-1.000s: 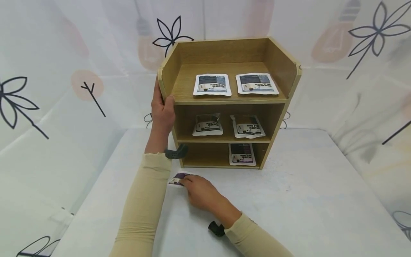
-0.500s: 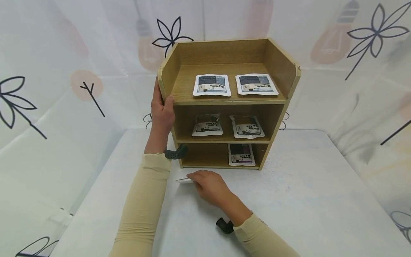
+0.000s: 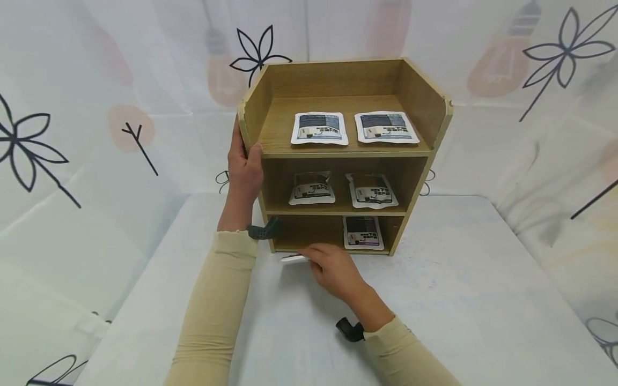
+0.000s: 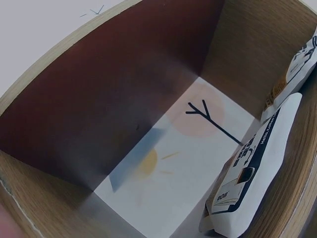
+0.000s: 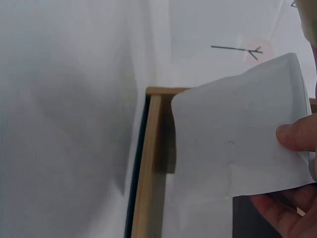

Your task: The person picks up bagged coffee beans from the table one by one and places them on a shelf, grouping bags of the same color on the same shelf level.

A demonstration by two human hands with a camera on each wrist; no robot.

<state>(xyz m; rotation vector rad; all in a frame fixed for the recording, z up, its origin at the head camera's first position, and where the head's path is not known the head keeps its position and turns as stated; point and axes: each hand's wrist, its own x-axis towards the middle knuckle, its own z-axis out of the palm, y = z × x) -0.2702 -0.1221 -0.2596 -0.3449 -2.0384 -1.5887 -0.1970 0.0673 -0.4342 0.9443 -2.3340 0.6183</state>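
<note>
A wooden shelf unit [image 3: 333, 78] with three levels stands on the white table. My left hand [image 3: 245, 169] grips its left side panel near the top level. Just in front of the bottom level, my right hand [image 3: 333, 271] pinches a flat pouch [image 3: 293, 258] by one edge. In the right wrist view the plain white back of this pouch [image 5: 237, 134] shows, with the thumb [image 5: 299, 134] over it; its printed face is hidden. To the right of that hand, a dark-purple printed pouch [image 3: 363, 232] lies on the bottom level.
Two blue-printed pouches [image 3: 319, 128] lie on the top level. The middle level holds two puffier pouches [image 3: 372, 191], one seen close in the left wrist view as a pouch [image 4: 242, 173] beside the wood. A patterned white sheet [image 3: 145, 64] hangs behind the table [image 3: 458, 300].
My right hand has lifted the pouch off the table, tilted it and carried it right and forward to the bottom level's front edge. The left hand has stayed on the side panel.
</note>
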